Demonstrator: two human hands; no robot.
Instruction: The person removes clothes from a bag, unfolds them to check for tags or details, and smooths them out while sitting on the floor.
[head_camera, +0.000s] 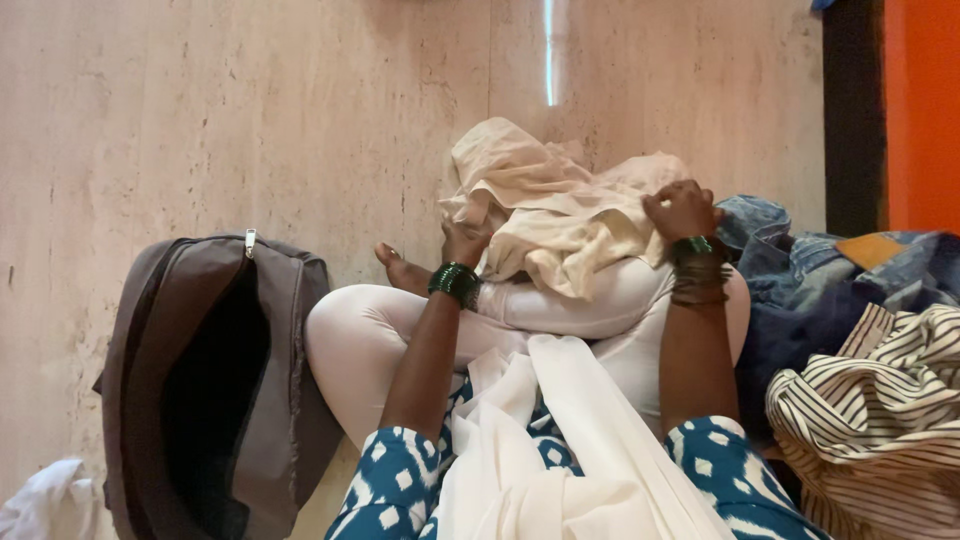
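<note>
I sit cross-legged on the floor in white leggings. A crumpled cream garment (545, 205) lies bunched on my knees. My left hand (465, 240), with green bangles at the wrist, grips its left edge. My right hand (682, 210), wearing green and dark bangles, pinches the cloth's right side. A white scarf (570, 440) drapes down my lap over a blue-and-white patterned top.
An open grey-brown backpack (215, 385) lies on the beige stone floor (250, 110) to my left. A white cloth (50, 500) sits at bottom left. Denim clothing (800, 270) and a black-and-white striped garment (880, 410) are piled on the right, near an orange wall (925, 110).
</note>
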